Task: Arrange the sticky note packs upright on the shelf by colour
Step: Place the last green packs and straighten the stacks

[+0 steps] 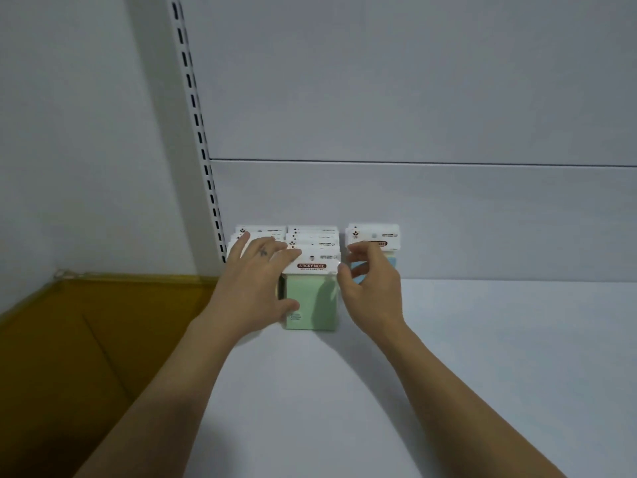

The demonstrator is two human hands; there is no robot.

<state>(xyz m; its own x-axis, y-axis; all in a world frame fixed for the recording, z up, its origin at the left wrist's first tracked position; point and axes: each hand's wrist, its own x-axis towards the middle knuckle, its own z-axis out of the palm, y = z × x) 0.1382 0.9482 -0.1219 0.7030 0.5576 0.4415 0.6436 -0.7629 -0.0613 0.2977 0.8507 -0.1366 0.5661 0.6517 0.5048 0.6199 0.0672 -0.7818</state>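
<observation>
Several sticky note packs stand upright in rows at the back left of the white shelf (448,357). The front pack of the middle row is a green pack (310,301) with a white "STICKY NOTE" header card. My left hand (256,281) lies over the left row of packs (255,232), fingers spread, thumb against the green pack's left edge. My right hand (372,288) touches the green pack's right edge with its fingertips. Behind that hand stands a blue pack (374,236), partly hidden.
A slotted white upright (196,125) runs up the back panel at the left. A brown cardboard box (86,357) with taped edges sits left of the shelf. The shelf surface stretches to the right and toward me.
</observation>
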